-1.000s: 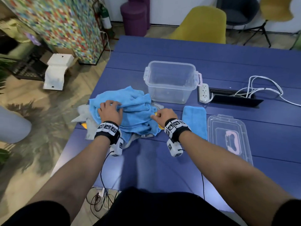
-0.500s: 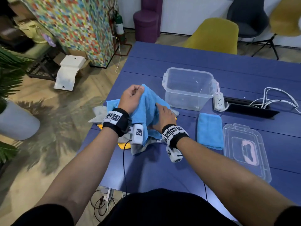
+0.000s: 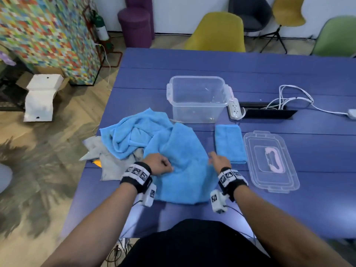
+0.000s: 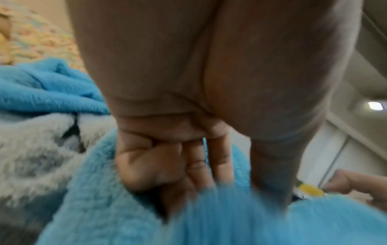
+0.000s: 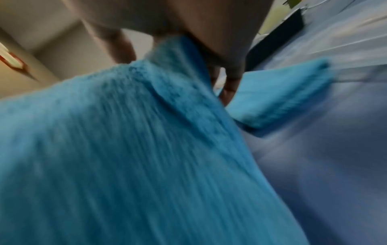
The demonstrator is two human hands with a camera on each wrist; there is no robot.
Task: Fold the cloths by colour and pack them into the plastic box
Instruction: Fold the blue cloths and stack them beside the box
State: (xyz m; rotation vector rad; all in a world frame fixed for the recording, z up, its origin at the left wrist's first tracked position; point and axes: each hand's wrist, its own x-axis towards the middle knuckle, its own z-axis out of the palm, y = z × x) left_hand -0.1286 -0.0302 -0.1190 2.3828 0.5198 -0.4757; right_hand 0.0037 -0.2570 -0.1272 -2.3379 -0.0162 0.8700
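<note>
A light blue cloth (image 3: 183, 170) lies spread on the blue table (image 3: 192, 62) in front of me. My left hand (image 3: 168, 167) grips its left side with curled fingers (image 4: 159, 165). My right hand (image 3: 212, 158) is at its right edge, where a ridge of the blue cloth (image 5: 173, 69) rises between thumb and fingers. Left of it a second blue cloth (image 3: 133, 132) lies crumpled over a grey cloth (image 3: 111, 164). A folded blue cloth (image 3: 230, 143) rests to the right. The clear plastic box (image 3: 198, 81) stands empty behind.
The box's clear lid (image 3: 269, 182) lies flat at the right. A white power strip (image 3: 235, 110), a black cable slot (image 3: 267, 113) and white cables (image 3: 294, 97) sit behind it. An orange scrap (image 3: 97, 162) shows under the grey cloth. The table's left edge is close to the pile.
The blue cloth, bunched up in both hands half a second ago, now lies spread flat near the front edge. Both hands have come down and toward me with it.
</note>
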